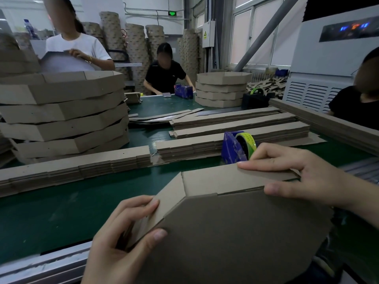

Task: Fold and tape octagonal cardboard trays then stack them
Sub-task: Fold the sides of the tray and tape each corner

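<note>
Tray [235,232] pinched by left hand [123,238], right hand [303,177].

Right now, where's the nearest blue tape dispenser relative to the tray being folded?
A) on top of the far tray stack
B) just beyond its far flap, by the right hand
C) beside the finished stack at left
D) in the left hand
B: the blue tape dispenser stands right behind the far flap of the octagonal cardboard tray, next to the fingers of the right hand pinching that flap.
</note>
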A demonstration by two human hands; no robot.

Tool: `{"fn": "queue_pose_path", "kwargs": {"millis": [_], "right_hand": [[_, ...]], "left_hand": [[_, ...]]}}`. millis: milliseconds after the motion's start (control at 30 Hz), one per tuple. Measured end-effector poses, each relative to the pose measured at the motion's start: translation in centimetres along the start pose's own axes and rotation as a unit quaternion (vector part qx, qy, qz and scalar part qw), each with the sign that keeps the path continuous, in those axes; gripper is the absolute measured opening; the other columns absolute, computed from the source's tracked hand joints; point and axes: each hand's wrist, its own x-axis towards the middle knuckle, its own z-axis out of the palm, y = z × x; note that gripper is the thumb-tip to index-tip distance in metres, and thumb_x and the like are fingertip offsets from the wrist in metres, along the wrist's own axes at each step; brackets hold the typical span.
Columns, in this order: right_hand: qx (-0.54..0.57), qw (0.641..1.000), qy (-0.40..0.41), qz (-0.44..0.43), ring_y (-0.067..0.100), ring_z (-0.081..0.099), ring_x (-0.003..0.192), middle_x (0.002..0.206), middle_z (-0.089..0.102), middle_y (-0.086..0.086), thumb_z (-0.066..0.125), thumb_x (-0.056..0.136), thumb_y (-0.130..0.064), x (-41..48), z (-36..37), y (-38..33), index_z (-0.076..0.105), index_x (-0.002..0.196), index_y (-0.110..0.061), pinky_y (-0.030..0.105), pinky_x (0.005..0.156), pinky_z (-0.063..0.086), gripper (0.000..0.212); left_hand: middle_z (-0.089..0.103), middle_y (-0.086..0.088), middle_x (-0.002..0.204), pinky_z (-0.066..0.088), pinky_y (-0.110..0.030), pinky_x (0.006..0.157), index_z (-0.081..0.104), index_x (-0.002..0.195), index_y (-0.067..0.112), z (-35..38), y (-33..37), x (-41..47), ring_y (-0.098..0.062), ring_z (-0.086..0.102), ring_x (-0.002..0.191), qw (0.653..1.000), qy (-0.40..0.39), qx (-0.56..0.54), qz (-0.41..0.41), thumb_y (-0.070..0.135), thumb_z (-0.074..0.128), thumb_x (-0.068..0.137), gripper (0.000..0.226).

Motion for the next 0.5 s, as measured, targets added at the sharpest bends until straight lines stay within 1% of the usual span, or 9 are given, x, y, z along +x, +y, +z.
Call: {"fn": "queue_pose_path", "kwargs": {"millis": [100,133,200,267,333,367,433,500], "right_hand": [[-0.026,1.000,-0.016,0.002,0.015,0.058,0.112,0.113,0.058,-0.011,0.065,0.079,-0.061,-0.1,0.1,0.5,0.055,0.132,-0.043,0.026,0.094,0.047,0.057],[-0.027,0.999,-0.023,0.005,0.015,0.057,0.113,0.114,0.058,-0.011,0.066,0.079,-0.060,-0.2,0.2,0.6,0.055,0.132,-0.044,0.027,0.095,0.046,0.057],[-0.015,0.999,-0.031,0.007,0.012,0.055,0.114,0.115,0.057,-0.011,0.067,0.080,-0.054,-0.3,0.4,0.9,0.055,0.132,-0.043,0.020,0.096,0.044,0.055],[-0.016,0.999,-0.028,0.000,0.009,0.054,0.114,0.113,0.057,-0.012,0.066,0.082,-0.052,-0.2,0.6,0.9,0.055,0.133,-0.041,0.012,0.095,0.039,0.054],[-0.020,0.999,-0.026,-0.012,0.007,0.053,0.113,0.112,0.057,-0.012,0.065,0.083,-0.052,-0.1,0.8,0.9,0.055,0.134,-0.039,0.009,0.095,0.036,0.054],[-0.022,0.999,-0.025,-0.016,0.007,0.053,0.112,0.112,0.057,-0.012,0.065,0.083,-0.052,0.0,0.9,0.8,0.055,0.134,-0.038,0.009,0.095,0.035,0.054],[-0.027,0.999,-0.024,-0.023,0.008,0.054,0.112,0.112,0.057,-0.012,0.065,0.083,-0.052,0.1,1.0,0.7,0.056,0.134,-0.038,0.010,0.095,0.036,0.054],[-0.033,0.999,-0.024,-0.029,0.011,0.055,0.111,0.112,0.056,-0.010,0.066,0.084,-0.051,0.2,1.0,0.7,0.057,0.134,-0.036,0.013,0.094,0.038,0.053]], "left_hand": [[0.066,0.003,0.111,0.046,-0.014,0.083,0.070,0.098,0.032,-0.2,0.1,0.1,-0.010,0.063,0.105,1.000,-0.013,0.025,0.000,0.044,0.069,0.068,0.033],[0.065,0.005,0.110,0.045,-0.011,0.083,0.069,0.097,0.032,-0.2,0.2,0.2,-0.008,0.062,0.105,0.999,-0.018,0.040,0.002,0.045,0.068,0.068,0.031],[0.064,0.009,0.112,0.041,-0.006,0.084,0.065,0.096,0.035,-0.3,0.5,0.7,-0.004,0.060,0.106,0.997,-0.030,0.069,0.005,0.048,0.067,0.069,0.030],[0.062,0.015,0.116,0.039,-0.004,0.087,0.061,0.103,0.039,0.0,1.4,1.6,-0.001,0.057,0.110,0.994,-0.049,0.098,0.020,0.051,0.064,0.073,0.033],[0.059,0.015,0.120,0.040,-0.009,0.091,0.059,0.117,0.039,0.6,2.5,2.8,-0.002,0.055,0.116,0.987,-0.085,0.121,0.062,0.049,0.060,0.080,0.038],[0.058,0.015,0.123,0.043,-0.015,0.093,0.060,0.120,0.040,1.1,3.2,3.4,-0.005,0.055,0.117,0.982,-0.107,0.134,0.083,0.048,0.057,0.084,0.037],[0.056,0.017,0.125,0.048,-0.028,0.092,0.063,0.119,0.045,1.9,4.4,4.6,-0.008,0.055,0.117,0.968,-0.151,0.171,0.104,0.052,0.050,0.088,0.034],[0.055,0.022,0.125,0.049,-0.036,0.090,0.061,0.118,0.052,2.5,5.1,5.5,-0.006,0.053,0.116,0.949,-0.193,0.217,0.119,0.058,0.043,0.088,0.035]]}}
